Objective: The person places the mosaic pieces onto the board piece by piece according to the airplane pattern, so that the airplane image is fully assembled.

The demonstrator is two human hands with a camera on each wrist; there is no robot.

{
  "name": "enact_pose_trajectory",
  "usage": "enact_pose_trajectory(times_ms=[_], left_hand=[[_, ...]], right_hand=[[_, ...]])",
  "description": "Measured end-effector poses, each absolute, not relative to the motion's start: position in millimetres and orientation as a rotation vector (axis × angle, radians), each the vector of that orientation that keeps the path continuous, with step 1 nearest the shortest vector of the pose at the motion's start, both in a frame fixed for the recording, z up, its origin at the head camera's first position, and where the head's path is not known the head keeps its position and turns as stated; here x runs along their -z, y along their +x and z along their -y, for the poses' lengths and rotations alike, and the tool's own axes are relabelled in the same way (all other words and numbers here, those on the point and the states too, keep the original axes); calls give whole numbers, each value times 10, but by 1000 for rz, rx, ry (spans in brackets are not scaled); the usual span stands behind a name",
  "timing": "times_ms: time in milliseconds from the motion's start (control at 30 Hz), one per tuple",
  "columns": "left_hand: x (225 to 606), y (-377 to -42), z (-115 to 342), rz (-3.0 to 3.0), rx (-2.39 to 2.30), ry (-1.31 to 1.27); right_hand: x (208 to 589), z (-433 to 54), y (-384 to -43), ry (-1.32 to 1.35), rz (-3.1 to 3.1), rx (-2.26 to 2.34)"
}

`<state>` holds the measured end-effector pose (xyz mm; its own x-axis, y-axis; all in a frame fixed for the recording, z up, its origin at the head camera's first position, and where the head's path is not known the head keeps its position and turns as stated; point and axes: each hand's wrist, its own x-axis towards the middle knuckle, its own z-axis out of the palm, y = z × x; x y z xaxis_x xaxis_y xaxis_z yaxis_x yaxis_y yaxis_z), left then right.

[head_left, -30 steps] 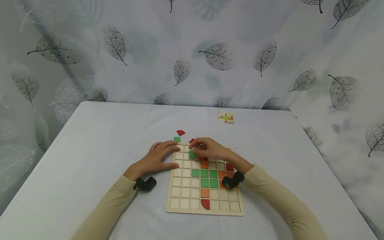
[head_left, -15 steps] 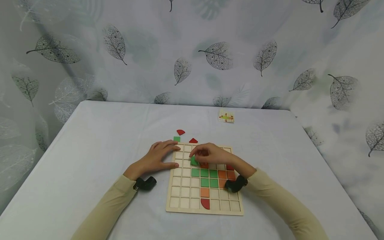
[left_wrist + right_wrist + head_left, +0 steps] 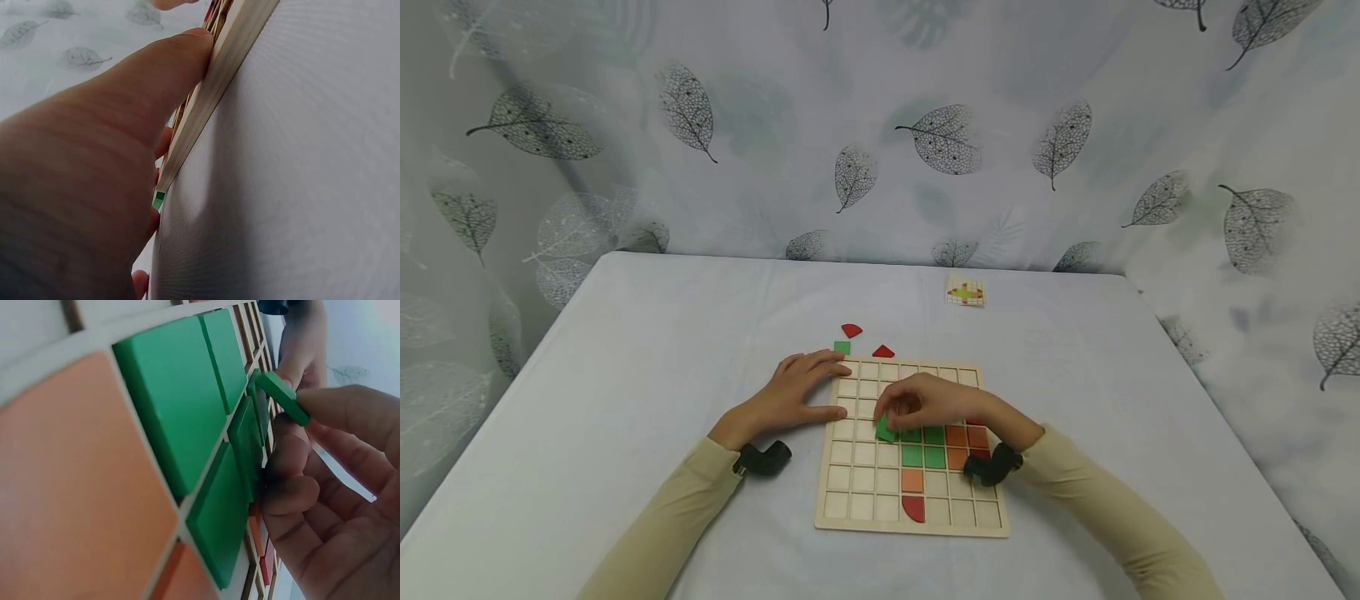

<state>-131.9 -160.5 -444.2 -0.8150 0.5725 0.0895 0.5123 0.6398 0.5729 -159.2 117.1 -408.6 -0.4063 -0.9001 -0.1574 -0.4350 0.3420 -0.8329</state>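
My right hand pinches a green square tile between thumb and fingertips, low over the gridded wooden board. In the right wrist view the tile is tilted on edge, close to green tiles set in the grid. Thumb and spread fingers of my left hand rest on the board's left edge. Orange tiles and a red quarter-round piece also sit in cells. Part of the board's upper middle is hidden under my right hand.
Beyond the board's far edge lie two loose red quarter-round pieces, one farther off and one nearer, plus a loose green tile. A small pattern card lies near the table's back edge, before the leaf-print backdrop.
My right hand has brought the green tile from the board's far rows toward me, uncovering the nearer red piece. My left hand has stayed in place.
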Motion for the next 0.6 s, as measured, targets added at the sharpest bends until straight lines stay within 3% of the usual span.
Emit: enact_pose_trajectory(times_ms=[600], left_hand=[[4450, -1322, 1595, -2755, -909, 911]], right_hand=[[4078, -1171, -1514, -1280, -1933, 902]])
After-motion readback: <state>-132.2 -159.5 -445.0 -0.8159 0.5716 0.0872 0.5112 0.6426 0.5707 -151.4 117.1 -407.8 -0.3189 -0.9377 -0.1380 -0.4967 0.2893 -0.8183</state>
